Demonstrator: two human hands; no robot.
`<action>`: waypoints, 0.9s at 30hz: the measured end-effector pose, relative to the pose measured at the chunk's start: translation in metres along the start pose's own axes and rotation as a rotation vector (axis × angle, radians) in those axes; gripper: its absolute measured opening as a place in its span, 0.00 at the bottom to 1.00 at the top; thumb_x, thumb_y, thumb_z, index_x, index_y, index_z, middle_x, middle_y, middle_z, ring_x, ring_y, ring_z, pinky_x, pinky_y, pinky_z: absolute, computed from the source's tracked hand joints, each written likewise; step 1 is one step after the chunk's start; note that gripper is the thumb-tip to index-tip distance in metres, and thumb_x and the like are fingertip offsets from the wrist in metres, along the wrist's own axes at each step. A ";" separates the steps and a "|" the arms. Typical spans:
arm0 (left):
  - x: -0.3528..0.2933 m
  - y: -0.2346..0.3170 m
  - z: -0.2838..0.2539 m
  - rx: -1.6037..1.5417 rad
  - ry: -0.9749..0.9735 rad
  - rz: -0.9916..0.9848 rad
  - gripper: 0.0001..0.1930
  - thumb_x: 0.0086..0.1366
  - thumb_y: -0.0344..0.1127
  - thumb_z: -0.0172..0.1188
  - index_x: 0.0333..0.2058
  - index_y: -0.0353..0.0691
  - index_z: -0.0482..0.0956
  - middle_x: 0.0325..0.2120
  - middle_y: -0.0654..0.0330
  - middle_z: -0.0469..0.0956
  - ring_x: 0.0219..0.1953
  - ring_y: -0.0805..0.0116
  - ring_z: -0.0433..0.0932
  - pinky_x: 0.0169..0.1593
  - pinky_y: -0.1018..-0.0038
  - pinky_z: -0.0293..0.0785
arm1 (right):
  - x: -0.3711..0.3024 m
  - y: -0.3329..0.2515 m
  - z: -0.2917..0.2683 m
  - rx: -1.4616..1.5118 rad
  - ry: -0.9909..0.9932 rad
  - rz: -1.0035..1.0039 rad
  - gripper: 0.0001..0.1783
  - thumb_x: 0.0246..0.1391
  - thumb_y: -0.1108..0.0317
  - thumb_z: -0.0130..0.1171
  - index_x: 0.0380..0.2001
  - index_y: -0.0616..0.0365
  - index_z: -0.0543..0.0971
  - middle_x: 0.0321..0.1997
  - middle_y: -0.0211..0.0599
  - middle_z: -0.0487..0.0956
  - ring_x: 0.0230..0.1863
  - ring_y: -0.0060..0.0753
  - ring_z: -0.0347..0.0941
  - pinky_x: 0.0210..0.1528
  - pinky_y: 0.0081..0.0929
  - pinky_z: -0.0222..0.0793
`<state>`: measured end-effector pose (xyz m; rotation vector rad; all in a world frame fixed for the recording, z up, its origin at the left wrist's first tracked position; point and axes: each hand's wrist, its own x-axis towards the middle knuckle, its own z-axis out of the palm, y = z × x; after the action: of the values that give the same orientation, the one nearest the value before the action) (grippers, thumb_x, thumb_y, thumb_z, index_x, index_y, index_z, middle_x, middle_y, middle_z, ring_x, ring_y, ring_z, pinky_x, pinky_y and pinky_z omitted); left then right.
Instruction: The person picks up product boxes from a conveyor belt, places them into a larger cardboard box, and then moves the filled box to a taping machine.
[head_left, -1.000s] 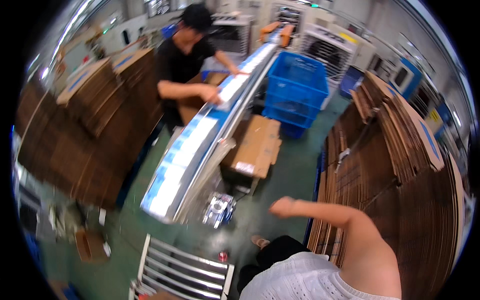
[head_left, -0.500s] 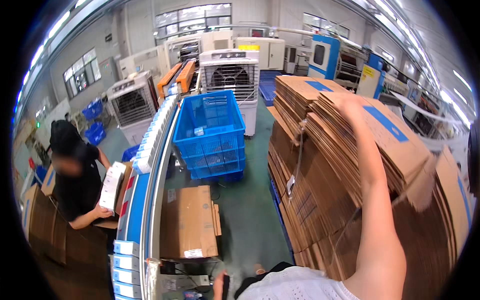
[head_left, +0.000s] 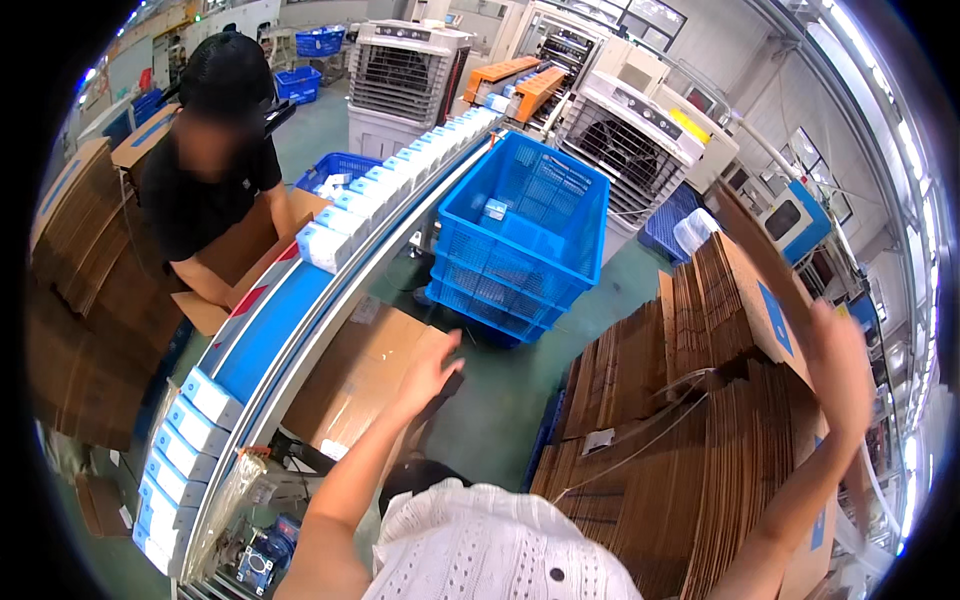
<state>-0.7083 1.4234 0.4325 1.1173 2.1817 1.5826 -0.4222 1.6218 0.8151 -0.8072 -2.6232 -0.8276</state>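
Observation:
My left hand (head_left: 432,372) is in the air over a brown cardboard carton (head_left: 365,350) beside the conveyor, fingers apart and holding nothing. At the right, my right hand (head_left: 840,370) grips the edge of a flattened cardboard box (head_left: 765,240), tilted up and seen nearly edge-on. Below it stands a tall stack of flattened cardboard boxes (head_left: 640,480), with loose white strapping lying across it.
A blue conveyor (head_left: 265,335) carries rows of small white-and-blue boxes (head_left: 375,195). Across it, a co-worker (head_left: 215,190) reaches into an open carton (head_left: 255,250). Stacked blue crates (head_left: 520,240) stand ahead, near air coolers (head_left: 630,140).
My view has swung left. My right hand has lifted a flattened box off the stack, and my left hand has risen over the carton. The co-worker's white boxes have gone from view.

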 end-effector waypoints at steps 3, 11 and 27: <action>0.080 0.096 -0.023 -0.013 0.451 0.345 0.38 0.45 0.37 0.65 0.55 0.37 0.57 0.56 0.49 0.57 0.58 0.53 0.55 0.58 0.65 0.55 | 0.059 0.022 -0.069 0.379 0.108 -0.350 0.10 0.41 0.78 0.52 0.31 0.66 0.71 0.25 0.38 0.72 0.30 0.37 0.70 0.34 0.25 0.64; 0.070 0.124 -0.115 0.448 0.825 0.077 0.17 0.39 0.33 0.67 0.30 0.37 0.73 0.25 0.57 0.73 0.31 0.62 0.71 0.37 0.70 0.66 | 0.250 -0.022 0.118 0.840 -0.122 -0.382 0.17 0.42 0.66 0.62 0.32 0.67 0.70 0.25 0.36 0.71 0.30 0.27 0.68 0.33 0.24 0.63; 0.080 0.065 -0.004 1.254 0.640 -0.665 0.26 0.46 0.25 0.57 0.48 0.40 0.66 0.52 0.54 0.61 0.57 0.52 0.56 0.58 0.45 0.38 | 0.323 -0.373 0.329 0.802 -0.284 -1.444 0.28 0.55 0.46 0.39 0.29 0.64 0.76 0.36 0.45 0.71 0.43 0.45 0.64 0.47 0.41 0.56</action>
<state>-0.7364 1.4839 0.5111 -0.1587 3.5144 0.1420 -0.9301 1.7015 0.5196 1.3724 -3.0502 0.2651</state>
